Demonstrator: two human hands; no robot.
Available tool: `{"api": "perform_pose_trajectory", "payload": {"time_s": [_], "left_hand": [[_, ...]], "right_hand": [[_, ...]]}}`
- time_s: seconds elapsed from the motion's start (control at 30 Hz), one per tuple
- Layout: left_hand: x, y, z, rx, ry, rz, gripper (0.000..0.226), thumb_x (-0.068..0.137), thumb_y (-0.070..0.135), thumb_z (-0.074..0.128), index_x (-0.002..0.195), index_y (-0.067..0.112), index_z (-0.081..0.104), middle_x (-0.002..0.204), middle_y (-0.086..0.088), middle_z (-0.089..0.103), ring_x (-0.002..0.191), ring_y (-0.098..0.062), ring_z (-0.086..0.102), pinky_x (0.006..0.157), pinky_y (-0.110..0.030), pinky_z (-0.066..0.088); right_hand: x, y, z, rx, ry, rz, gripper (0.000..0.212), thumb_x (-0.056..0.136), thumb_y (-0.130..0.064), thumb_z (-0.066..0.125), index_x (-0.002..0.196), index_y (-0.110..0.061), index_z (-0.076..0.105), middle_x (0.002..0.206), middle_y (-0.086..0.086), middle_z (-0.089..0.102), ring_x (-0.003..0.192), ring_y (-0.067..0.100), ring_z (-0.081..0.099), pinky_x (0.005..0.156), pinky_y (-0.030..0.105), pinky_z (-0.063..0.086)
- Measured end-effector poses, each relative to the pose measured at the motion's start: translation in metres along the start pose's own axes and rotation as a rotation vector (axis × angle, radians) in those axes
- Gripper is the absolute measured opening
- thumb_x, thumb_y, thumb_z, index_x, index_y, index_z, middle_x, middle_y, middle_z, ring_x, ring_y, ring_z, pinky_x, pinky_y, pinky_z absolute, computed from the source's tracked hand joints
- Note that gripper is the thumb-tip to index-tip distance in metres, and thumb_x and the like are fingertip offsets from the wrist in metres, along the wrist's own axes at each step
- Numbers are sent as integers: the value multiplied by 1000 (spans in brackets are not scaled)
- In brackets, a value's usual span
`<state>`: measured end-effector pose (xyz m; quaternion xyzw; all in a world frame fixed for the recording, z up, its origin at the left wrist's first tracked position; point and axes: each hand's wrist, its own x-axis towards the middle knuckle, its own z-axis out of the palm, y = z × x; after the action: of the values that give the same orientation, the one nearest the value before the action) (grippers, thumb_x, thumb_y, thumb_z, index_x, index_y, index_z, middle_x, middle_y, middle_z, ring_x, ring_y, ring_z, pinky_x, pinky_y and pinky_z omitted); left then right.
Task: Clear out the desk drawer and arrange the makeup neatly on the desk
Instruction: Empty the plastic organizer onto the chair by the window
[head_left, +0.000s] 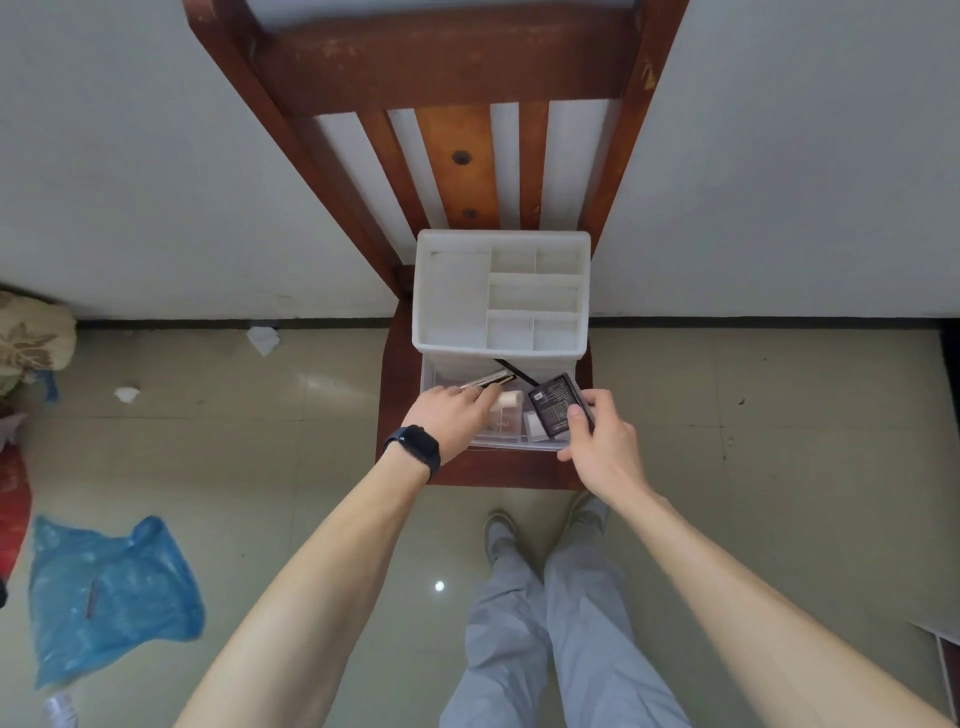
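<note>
Right hand (602, 447) pinches a black printed box (558, 405) between thumb and fingers, tilted over the right side of the open clear drawer (431, 379) | left hand (452, 421) reaches into the drawer beside a cream bottle (506, 400), grip unclear | drawer juts from white organizer (452, 296) on wooden chair (498, 470), front near seat edge.

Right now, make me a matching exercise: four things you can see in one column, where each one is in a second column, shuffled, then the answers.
Things
1. black box
2. blue bag
3. white organizer
4. watch

Places
A. on the floor
B. on the left arm
C. on the chair seat
D. in the right hand

Pairs: 1-D, 2-A, 3-C, 4-B
</note>
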<state>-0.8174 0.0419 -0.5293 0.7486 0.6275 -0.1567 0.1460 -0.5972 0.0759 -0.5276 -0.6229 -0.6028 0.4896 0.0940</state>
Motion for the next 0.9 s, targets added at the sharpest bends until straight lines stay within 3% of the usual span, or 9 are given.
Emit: {"api": "perform_pose_trajectory", "payload": {"time_s": [0.07, 0.1, 0.2, 0.23, 0.37, 0.43, 0.53, 0.73, 0.9], "left_hand": [[-15, 1, -12, -140, 42, -99, 49, 98, 14, 47, 146, 20, 38, 123, -5, 66, 101, -31, 65, 75, -38, 49], [-25, 1, -20, -235, 67, -161, 47, 98, 16, 47, 145, 21, 41, 120, -4, 67, 98, -31, 65, 72, -38, 50], [-53, 5, -44, -505, 146, -395, 37, 99, 28, 47, 136, 28, 49, 106, -3, 70, 88, -33, 65, 67, -38, 51], [-64, 6, -54, -600, 165, -496, 34, 99, 32, 48, 132, 29, 51, 102, -3, 70, 87, -33, 65, 68, -38, 52], [-105, 13, -93, -956, 330, -741, 26, 97, 38, 54, 118, 25, 61, 94, 2, 69, 82, -21, 60, 70, -30, 48], [-129, 19, -115, -1089, 432, -796, 22, 96, 33, 59, 114, 23, 64, 92, 7, 66, 87, -18, 61, 69, -26, 43], [-162, 29, -144, -1290, 582, -865, 11, 93, 32, 65, 103, 31, 63, 90, 18, 66, 93, -11, 66, 66, -18, 46], [-225, 54, -185, -1639, 904, -1003, 18, 93, 22, 69, 104, 28, 56, 103, -1, 71, 99, -21, 69, 92, -49, 55], [-296, 94, -194, -1672, 1197, -1196, 18, 94, 16, 68, 104, 25, 57, 112, -15, 68, 100, -28, 66, 90, -49, 54]], "right_hand": [[-7, -6, -8, 68, 23, 24, 4, 106, -32, 42, 108, -32, 46, 102, -9, 68, 52, 2, 68, 53, 10, 43], [-12, -11, -13, 88, 34, 38, 4, 106, -32, 44, 107, -31, 47, 99, -10, 70, 54, 3, 69, 59, 14, 48], [-29, -27, -33, 158, 46, 110, 7, 104, -30, 49, 110, -27, 51, 83, -14, 72, 67, 14, 74, 75, 46, 59], [-36, -35, -42, 191, 40, 129, 10, 104, -28, 51, 113, -24, 52, 83, -11, 72, 69, 18, 74, 74, 49, 60], [-65, -78, -80, 286, 26, 103, 16, 102, -22, 54, 117, -15, 54, 100, 0, 74, 65, 13, 73, 55, 31, 55], [-82, -101, -100, 302, 2, 54, 16, 102, -22, 56, 116, -16, 55, 97, -4, 74, 69, 12, 74, 54, 27, 54], [-103, -135, -125, 330, -63, -23, 12, 101, -22, 58, 112, -19, 57, 98, -4, 75, 75, 16, 75, 62, 33, 58], [-132, -200, -145, 351, -279, -218, 10, 100, -21, 63, 108, -23, 58, 92, -7, 78, 75, 16, 76, 54, 21, 55], [-169, -242, -127, 260, -548, -375, 8, 100, -21, 62, 107, -23, 59, 87, -12, 77, 74, 17, 76, 54, 22, 56]]}}
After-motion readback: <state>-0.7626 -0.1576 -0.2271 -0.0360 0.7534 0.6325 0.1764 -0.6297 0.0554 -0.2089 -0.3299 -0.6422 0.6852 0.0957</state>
